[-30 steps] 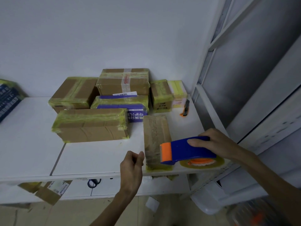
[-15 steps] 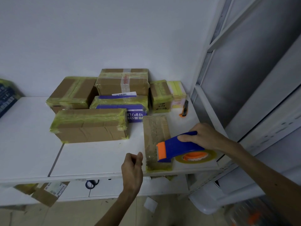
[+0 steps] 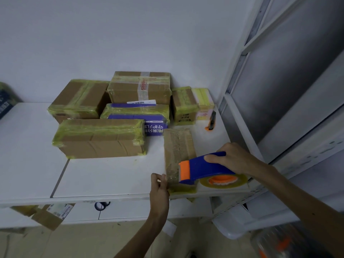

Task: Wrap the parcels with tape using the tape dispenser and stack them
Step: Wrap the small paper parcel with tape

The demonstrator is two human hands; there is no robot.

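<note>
While right-hand fingers [image 3: 212, 158] grasp the tape dispenser [image 3: 202, 169] and left-hand fingers [image 3: 158, 181] pinch the parcel [image 3: 178, 146], a slip could wrinkle the tape [image 3: 240, 180].

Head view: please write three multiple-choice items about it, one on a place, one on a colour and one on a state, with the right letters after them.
1. Where does the utility knife lie?
A) on the floor
B) on the table, near its right edge
C) on a chair

2. What colour is the body of the tape dispenser?
A) green
B) blue
C) white

3. What is the right hand doing?
A) lying flat on the table
B) holding the knife
C) gripping the tape dispenser

Key:
1 B, the knife lies on the white top, just right of the small taped boxes.
2 B, the body is blue with an orange front.
3 C, its fingers curl over the dispenser, which sits on the narrow parcel that the left hand pinches at the near end.
</note>
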